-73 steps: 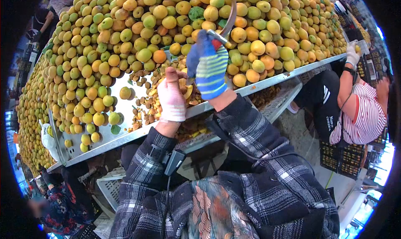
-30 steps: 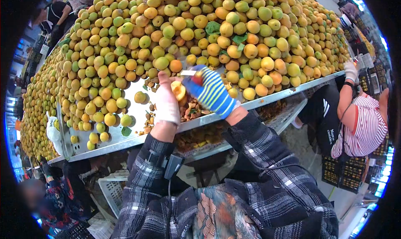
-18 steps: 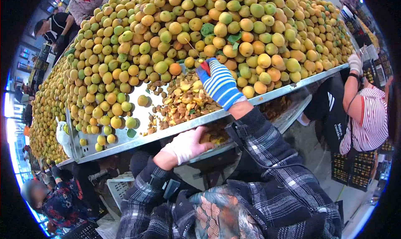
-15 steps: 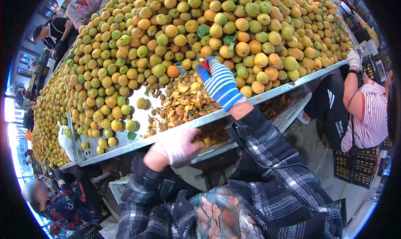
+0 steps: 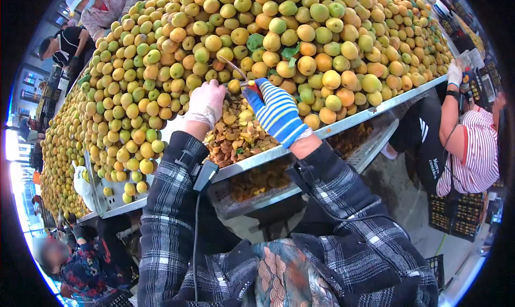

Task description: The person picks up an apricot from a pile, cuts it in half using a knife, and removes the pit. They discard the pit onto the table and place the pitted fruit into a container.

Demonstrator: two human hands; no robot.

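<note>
Gripped knife (image 5: 233, 69) in right hand (image 5: 274, 112), fingers closed round handle. Rested left hand (image 5: 206, 102) on fruit pile (image 5: 300, 33), fingers curled down, grasp unclear. Worked just above pits (image 5: 236, 138).

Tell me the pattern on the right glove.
Blue and white stripes on the right glove; head view.

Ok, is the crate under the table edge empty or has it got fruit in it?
Not empty: orange fruit pieces lie heaped inside the white crate.
</note>
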